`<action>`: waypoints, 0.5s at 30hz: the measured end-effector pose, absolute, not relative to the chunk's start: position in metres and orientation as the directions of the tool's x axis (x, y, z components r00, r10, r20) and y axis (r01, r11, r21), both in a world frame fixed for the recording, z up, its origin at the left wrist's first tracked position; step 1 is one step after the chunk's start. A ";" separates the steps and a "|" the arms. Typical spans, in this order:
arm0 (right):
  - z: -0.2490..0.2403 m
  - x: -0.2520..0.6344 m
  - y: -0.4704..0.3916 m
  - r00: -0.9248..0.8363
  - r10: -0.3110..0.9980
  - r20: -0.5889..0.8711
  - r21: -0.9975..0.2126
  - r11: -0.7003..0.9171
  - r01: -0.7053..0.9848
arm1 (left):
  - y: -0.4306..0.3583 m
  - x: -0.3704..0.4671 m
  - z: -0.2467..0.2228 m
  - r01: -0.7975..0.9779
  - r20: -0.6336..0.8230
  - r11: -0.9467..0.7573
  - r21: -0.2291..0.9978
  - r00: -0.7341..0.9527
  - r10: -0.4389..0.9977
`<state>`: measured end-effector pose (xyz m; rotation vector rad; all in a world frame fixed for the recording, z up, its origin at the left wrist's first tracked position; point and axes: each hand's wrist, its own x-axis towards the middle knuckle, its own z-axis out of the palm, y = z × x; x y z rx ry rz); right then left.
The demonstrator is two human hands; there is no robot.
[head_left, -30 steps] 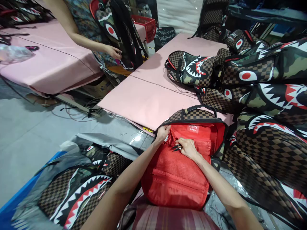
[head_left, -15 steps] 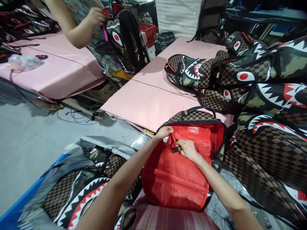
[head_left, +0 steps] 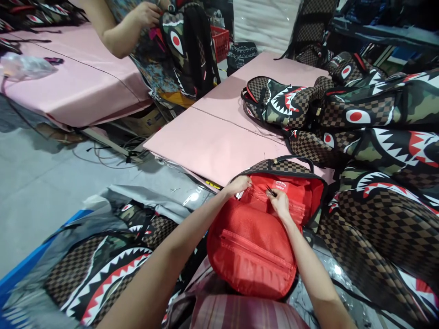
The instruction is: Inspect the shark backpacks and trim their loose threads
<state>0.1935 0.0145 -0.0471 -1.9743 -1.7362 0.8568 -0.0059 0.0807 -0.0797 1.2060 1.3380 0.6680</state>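
An open backpack (head_left: 254, 246) with a bright red lining lies in front of me, its flap folded down toward my lap. My left hand (head_left: 242, 184) pinches the lining at the backpack's upper left edge. Inside the opening, my right hand (head_left: 279, 201) is closed around small dark snips (head_left: 271, 192), their tips pointing up and left. A checkered top panel with a black handle (head_left: 295, 159) rests at the pink table's edge.
Shark-mouth backpacks (head_left: 377, 196) are piled on the right of the pink table (head_left: 206, 141). More lie in a grey-lined blue container (head_left: 30, 265) at lower left. Across the table, another person's hand (head_left: 148, 14) touches a standing backpack (head_left: 187, 50). A red crate (head_left: 220, 43) stands behind.
My right hand has moved up and deeper into the backpack with the snips, which now point upward. My left hand stays at the edge. The camera view has shifted slightly.
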 end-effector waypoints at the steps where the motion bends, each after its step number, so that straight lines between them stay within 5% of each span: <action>1: -0.048 0.194 0.017 0.066 0.978 -0.200 -0.634 -0.181 0.752 | 0.085 -0.007 -0.080 0.275 -0.371 0.313 0.909 0.197 0.907; 15: -0.057 0.199 0.022 0.064 0.976 -0.210 -0.656 -0.189 0.731 | 0.091 -0.016 -0.086 0.244 -0.418 0.357 0.902 0.282 0.863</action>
